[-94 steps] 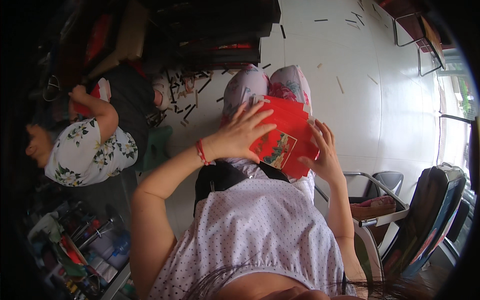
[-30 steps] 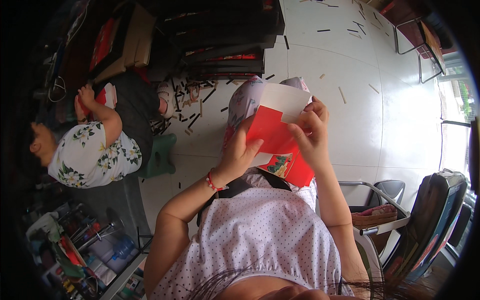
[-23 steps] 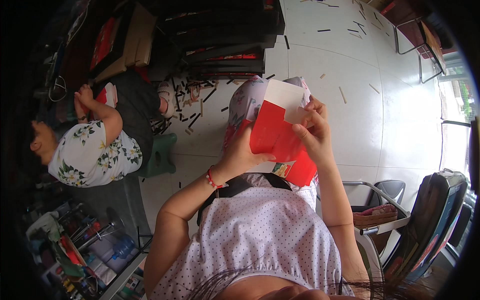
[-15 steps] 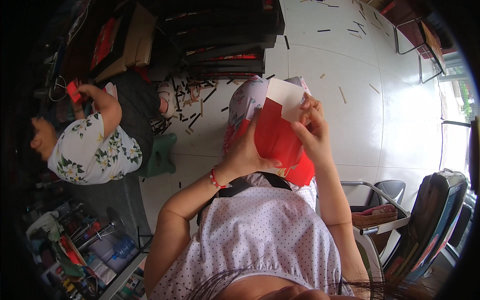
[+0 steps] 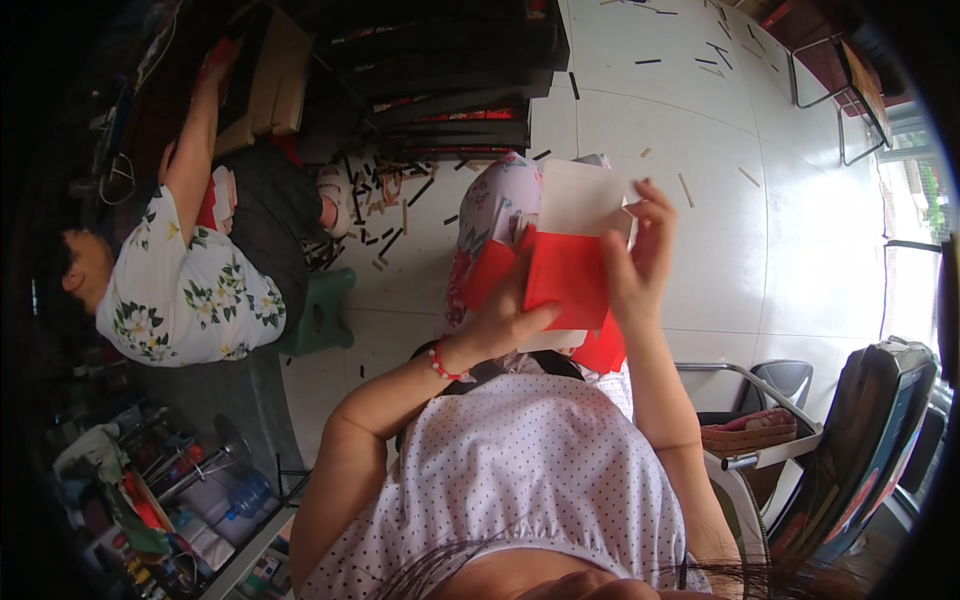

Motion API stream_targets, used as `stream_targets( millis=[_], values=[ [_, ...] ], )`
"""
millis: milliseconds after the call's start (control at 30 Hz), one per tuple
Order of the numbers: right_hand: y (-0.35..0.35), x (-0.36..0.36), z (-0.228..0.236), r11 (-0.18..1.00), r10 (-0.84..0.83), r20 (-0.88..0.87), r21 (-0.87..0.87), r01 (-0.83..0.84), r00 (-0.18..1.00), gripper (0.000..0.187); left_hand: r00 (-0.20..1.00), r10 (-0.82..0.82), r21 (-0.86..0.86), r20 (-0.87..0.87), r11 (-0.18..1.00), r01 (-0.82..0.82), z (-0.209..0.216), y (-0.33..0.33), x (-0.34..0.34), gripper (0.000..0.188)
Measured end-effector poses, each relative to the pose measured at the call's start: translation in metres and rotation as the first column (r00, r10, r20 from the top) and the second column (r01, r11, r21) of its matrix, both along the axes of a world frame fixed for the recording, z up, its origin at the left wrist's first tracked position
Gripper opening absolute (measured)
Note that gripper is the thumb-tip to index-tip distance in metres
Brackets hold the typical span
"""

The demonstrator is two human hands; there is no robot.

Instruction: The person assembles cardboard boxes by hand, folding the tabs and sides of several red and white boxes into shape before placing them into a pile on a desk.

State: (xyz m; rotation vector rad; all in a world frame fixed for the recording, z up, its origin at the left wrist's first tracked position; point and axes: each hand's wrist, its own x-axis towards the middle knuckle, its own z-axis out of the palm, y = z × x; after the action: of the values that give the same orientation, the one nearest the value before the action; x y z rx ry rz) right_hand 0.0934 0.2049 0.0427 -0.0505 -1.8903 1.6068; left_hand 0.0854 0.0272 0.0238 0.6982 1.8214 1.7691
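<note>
A red paper box (image 5: pixel 566 280) with a raised white inner flap (image 5: pixel 585 195) is held over my lap. Its left side is gripped by my left hand (image 5: pixel 505 315), the thumb lying across the lower front. My right hand (image 5: pixel 640 255) is at the box's right edge, thumb against the red side and fingers bent beside the white flap. On my lap, more red paper (image 5: pixel 604 350) shows below the box at the right, and another red piece (image 5: pixel 490 268) shows at the left. A red beaded bracelet (image 5: pixel 440 362) circles my left wrist.
At the left a person (image 5: pixel 190 290) sits on a green stool (image 5: pixel 322 312), one arm reaching toward cardboard boxes (image 5: pixel 275 75). Black trays (image 5: pixel 455 130) with red contents are stacked ahead. Dark and tan strips (image 5: pixel 385 190) litter the floor. A metal-framed chair (image 5: pixel 740 375) stands at the right.
The box has turned in my hands, and its red face is now squarer to view. My right fingers have lifted and spread slightly. The other person's arm has stretched forward, carrying something red.
</note>
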Motion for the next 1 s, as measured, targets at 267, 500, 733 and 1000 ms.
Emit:
stream_targets(
  millis=[267,500,733,1000],
  values=[
    [0.006,0.014,-0.01,0.857,0.421,0.309,-0.444,-0.262,0.853,0.067,0.997,-0.08,0.036,0.014,0.996,0.079,0.011,-0.022,-0.021,0.043],
    [-0.02,-0.003,-0.007,0.848,0.306,0.223,-0.505,-0.159,0.925,0.071,0.88,-0.357,0.031,0.314,0.93,0.366,0.017,-0.039,-0.029,0.041],
    [-0.024,-0.004,0.001,0.837,0.328,0.141,-0.503,-0.217,0.934,0.083,0.985,-0.158,0.137,0.071,0.98,0.147,0.017,-0.032,-0.039,0.055],
    [-0.021,0.002,-0.006,0.915,0.364,0.208,-0.263,-0.306,0.908,0.074,0.977,0.142,0.049,-0.157,0.99,-0.136,0.023,-0.025,-0.039,0.071]
  ],
)
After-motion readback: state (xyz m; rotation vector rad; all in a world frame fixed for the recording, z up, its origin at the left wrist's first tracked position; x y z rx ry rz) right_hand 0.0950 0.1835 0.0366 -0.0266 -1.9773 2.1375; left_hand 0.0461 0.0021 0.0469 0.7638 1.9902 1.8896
